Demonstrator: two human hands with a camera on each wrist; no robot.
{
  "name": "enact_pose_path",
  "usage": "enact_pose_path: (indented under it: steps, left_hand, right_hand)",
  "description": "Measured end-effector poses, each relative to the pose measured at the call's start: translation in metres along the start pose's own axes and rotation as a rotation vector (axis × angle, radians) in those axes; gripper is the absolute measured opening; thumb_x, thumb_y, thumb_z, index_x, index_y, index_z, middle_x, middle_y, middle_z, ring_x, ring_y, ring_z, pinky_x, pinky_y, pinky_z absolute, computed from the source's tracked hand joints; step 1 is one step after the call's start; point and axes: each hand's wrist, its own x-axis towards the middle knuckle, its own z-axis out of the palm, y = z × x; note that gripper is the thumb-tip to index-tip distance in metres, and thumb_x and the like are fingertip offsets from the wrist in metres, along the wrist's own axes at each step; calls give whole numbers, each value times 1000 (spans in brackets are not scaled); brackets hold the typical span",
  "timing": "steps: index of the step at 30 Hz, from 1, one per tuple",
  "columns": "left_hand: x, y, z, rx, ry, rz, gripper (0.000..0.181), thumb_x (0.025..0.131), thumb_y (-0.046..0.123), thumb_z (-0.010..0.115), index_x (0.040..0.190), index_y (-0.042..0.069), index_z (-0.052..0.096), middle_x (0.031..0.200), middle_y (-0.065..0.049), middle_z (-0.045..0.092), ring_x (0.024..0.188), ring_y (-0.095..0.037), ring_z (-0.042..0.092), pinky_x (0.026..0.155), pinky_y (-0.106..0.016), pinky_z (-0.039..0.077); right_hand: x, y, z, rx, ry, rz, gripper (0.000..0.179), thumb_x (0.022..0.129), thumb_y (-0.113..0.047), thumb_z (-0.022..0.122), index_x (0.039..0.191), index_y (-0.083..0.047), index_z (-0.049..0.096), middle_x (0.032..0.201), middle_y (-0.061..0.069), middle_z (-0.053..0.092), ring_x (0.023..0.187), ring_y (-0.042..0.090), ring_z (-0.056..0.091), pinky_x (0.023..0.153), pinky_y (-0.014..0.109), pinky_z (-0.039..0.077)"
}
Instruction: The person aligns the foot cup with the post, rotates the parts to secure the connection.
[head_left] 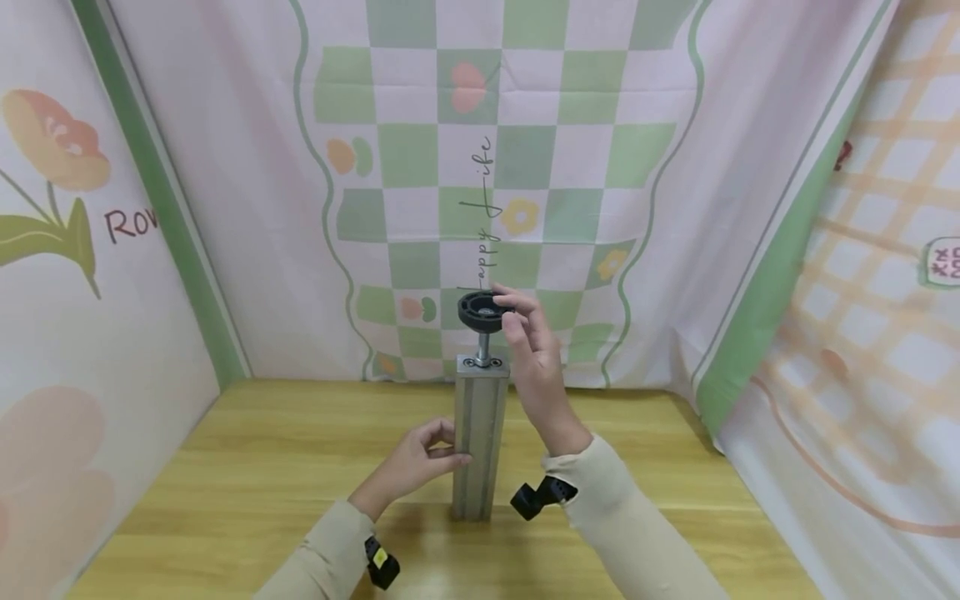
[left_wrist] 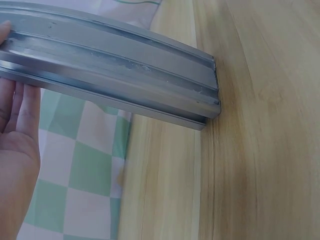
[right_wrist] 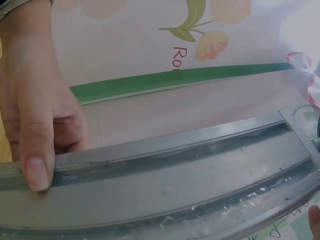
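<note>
A grey aluminium profile [head_left: 480,442] stands upright on the wooden table. From the plate on its top end rises a threaded stem carrying a black levelling foot [head_left: 474,317], base facing up. My left hand [head_left: 411,465] grips the profile's left side around mid-height; in the right wrist view its thumb [right_wrist: 37,172] lies across the front face. At the top, my right hand [head_left: 536,354] holds the foot's right rim between thumb and fingers. In the left wrist view the profile's lower end [left_wrist: 210,95] meets the table. The foot is almost wholly outside the right wrist view.
The wooden table [head_left: 300,433] extends around the profile. A checked green and white cloth [head_left: 525,158] hangs behind it, with printed cloths at the left [head_left: 90,350] and right [head_left: 862,375]. A black wrist camera [head_left: 543,496] sits at my right sleeve.
</note>
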Motion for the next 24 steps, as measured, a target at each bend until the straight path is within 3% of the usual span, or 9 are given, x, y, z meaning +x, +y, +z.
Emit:
enact_pose_path:
  steps: [4, 9, 15, 19, 24]
  left_hand:
    - [0, -2, -1, 5, -7, -5, 30, 90, 11, 77, 111, 0, 59, 114, -13, 59, 106, -25, 64, 89, -33, 58]
    - [0, -2, -2, 4, -17, -3, 30, 91, 13, 77, 111, 1, 58, 114, -12, 58, 106, -24, 64, 89, -34, 58]
    - [0, -1, -1, 1, -23, 5, 30, 91, 13, 77, 113, 2, 59, 117, -14, 59, 109, -24, 64, 90, -35, 58]
    - [-1, -1, -1, 2, -17, 1, 29, 91, 14, 77, 111, 3, 60, 115, -12, 60, 109, -25, 64, 89, -34, 58]
    - [-1, 0, -1, -9, -23, -8, 31, 90, 13, 77, 112, 1, 59, 115, -11, 59, 109, -24, 64, 90, -35, 58]
  right_hand:
    - [-1, 2, 3, -70, 73, -55, 28, 103, -24, 53, 124, -5, 56, 139, 5, 51, 112, 24, 52, 90, 40, 42]
    - [1, 2, 7, -96, 145, -76, 42, 96, -33, 67, 124, -5, 53, 128, 4, 54, 96, 27, 45, 89, 43, 36]
    - [4, -1, 9, -143, 184, -101, 58, 89, -39, 77, 126, -3, 50, 121, 8, 52, 95, 26, 42, 89, 41, 35]
    - [4, -2, 9, -186, 142, -93, 59, 96, -44, 61, 136, -4, 47, 134, 12, 46, 115, 28, 43, 96, 44, 36]
    - [5, 1, 4, -72, -11, -9, 53, 104, -30, 26, 151, -7, 38, 155, 7, 36, 142, 23, 32, 116, 48, 23]
